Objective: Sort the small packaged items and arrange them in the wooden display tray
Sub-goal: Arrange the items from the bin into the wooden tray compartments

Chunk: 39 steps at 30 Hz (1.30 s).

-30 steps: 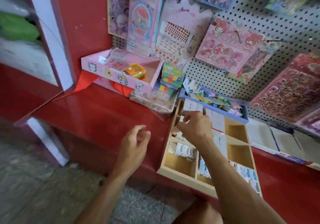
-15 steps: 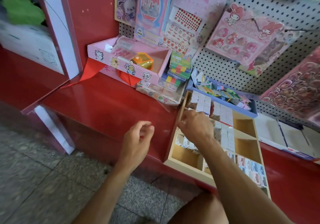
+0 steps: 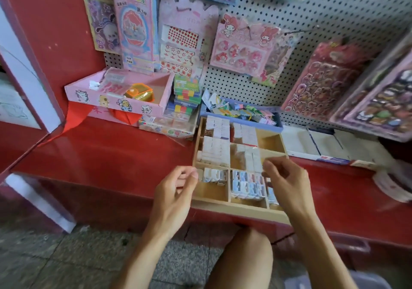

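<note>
The wooden display tray (image 3: 234, 208) lies on the red counter (image 3: 100, 150), split into compartments. Small white packages (image 3: 215, 150) fill its upper left and middle cells, and blue-and-white ones (image 3: 247, 186) sit in the bottom middle cell. The upper right cells hold nothing. My left hand (image 3: 176, 195) hovers at the tray's left edge with loosely curled fingers that hold nothing. My right hand (image 3: 287, 181) is over the tray's right side, thumb and fingertips drawn together. Blur hides whether it pinches anything.
A pink cartoon box (image 3: 116, 104) stands at the back left, beside a stack of colourful packs (image 3: 186, 96). A blue tray (image 3: 245, 125) of loose items sits right behind the wooden one. Sticker sheets hang on the pegboard (image 3: 245, 43). White boxes (image 3: 323, 146) lie on the right.
My right hand has moved from the tray's left column to its right side. My left hand has come closer to the tray's left edge. The view has shifted.
</note>
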Each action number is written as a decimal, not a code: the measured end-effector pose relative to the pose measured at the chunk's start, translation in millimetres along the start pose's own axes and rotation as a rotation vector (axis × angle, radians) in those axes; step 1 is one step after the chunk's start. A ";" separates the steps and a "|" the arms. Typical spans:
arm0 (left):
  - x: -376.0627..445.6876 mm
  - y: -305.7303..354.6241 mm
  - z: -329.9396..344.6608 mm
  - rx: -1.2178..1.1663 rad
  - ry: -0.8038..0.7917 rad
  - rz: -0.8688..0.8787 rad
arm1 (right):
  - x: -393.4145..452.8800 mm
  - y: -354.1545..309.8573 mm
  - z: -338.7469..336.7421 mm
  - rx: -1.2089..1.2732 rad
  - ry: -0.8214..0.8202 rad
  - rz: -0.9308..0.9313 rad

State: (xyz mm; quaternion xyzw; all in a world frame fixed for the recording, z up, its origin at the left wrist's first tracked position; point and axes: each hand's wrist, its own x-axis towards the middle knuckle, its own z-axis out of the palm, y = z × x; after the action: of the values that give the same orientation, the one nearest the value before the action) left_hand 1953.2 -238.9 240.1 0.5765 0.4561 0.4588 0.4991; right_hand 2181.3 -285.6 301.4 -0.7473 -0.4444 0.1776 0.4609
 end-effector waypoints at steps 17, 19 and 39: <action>-121.0 7.4 199.6 0.129 -0.669 0.017 | -202.0 169.2 -162.5 0.240 0.618 0.538; -138.6 -4.4 228.8 0.156 -0.744 -0.026 | -223.6 193.2 -170.3 0.280 0.692 0.619; -171.3 -189.7 483.6 0.670 -1.293 0.196 | -289.0 461.7 -164.8 0.201 0.632 1.241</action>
State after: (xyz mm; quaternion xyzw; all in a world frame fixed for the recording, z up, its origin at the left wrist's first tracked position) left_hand 2388.5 -467.1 -0.1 0.8917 0.1326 -0.0944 0.4223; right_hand 2367.1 -695.6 -46.8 -0.8326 0.2378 0.2224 0.4481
